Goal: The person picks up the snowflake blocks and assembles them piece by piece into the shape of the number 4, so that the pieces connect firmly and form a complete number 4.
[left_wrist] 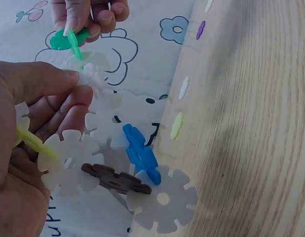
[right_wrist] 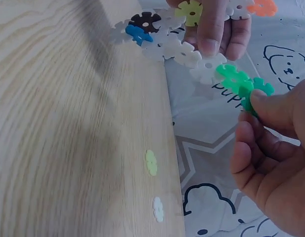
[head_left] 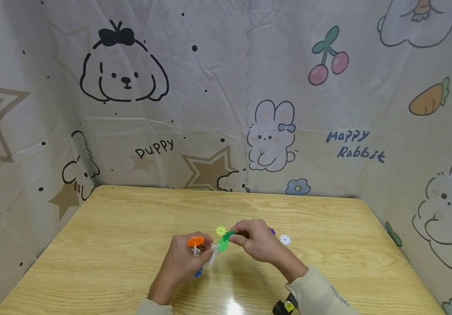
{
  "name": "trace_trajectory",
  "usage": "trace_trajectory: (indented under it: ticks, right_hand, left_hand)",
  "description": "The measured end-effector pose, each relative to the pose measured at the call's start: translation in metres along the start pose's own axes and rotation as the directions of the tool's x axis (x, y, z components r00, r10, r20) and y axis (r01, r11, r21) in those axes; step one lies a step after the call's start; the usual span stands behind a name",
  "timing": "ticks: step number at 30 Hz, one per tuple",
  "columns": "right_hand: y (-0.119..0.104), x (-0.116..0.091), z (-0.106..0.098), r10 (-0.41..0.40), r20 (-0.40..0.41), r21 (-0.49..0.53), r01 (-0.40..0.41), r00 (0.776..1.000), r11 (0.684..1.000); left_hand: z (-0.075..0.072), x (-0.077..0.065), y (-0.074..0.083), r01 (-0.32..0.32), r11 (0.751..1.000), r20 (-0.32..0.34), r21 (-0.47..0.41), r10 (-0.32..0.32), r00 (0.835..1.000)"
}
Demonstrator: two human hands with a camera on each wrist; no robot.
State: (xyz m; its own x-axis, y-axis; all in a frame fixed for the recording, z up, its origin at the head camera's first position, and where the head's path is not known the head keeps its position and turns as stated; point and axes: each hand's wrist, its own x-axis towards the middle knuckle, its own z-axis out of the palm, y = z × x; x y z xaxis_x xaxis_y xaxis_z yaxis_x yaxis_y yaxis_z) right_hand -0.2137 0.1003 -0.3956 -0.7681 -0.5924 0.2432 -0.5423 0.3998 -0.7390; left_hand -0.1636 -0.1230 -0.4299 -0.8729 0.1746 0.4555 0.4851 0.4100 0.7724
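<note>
A chain of notched plastic snowflake discs hangs between my two hands. My left hand (head_left: 186, 258) pinches a white disc (left_wrist: 92, 81) of the chain between thumb and fingers. Other linked discs trail by that hand: a blue disc (left_wrist: 141, 154), a dark brown disc (left_wrist: 115, 178), a white disc (left_wrist: 165, 200), a yellow disc (right_wrist: 189, 12) and an orange disc (head_left: 196, 241). At the chain's other end, my right hand (head_left: 262, 241) pinches a dark green disc (right_wrist: 262, 86) with thumb and forefinger. This overlaps a bright green disc (right_wrist: 234, 79), which joins the white ones.
Loose discs lie flat on the wooden table (head_left: 92, 262) beyond the hands: a yellow-green disc (head_left: 220, 230), a purple disc (head_left: 272, 230) and a white disc (head_left: 285, 239). A black object (head_left: 281, 307) with a yellow patch is beside the right sleeve. Printed cloth (head_left: 210, 109) surrounds the table.
</note>
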Motion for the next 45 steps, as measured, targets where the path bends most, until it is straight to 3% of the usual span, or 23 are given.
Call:
trace_trajectory:
  ticks: [5, 23, 45]
  right_hand:
    - [0.0, -0.001, -0.003, 0.042, 0.032, 0.035, -0.043, 0.999, 0.998]
    - [0.023, -0.008, -0.031, 0.168, -0.009, -0.091, -0.168, 0.986, 0.982]
    - [0.06, -0.013, -0.054, 0.323, -0.07, -0.249, -0.33, 0.944, 0.911]
  left_hand:
    - [-0.002, -0.001, 0.0, 0.024, 1.0, 0.016, 0.005, -0.024, 1.0]
    - [-0.006, -0.002, -0.001, 0.068, 0.997, -0.023, 0.021, -0.067, 0.997]
    - [-0.007, -0.003, 0.0, 0.076, 0.997, -0.02, 0.003, -0.076, 0.997]
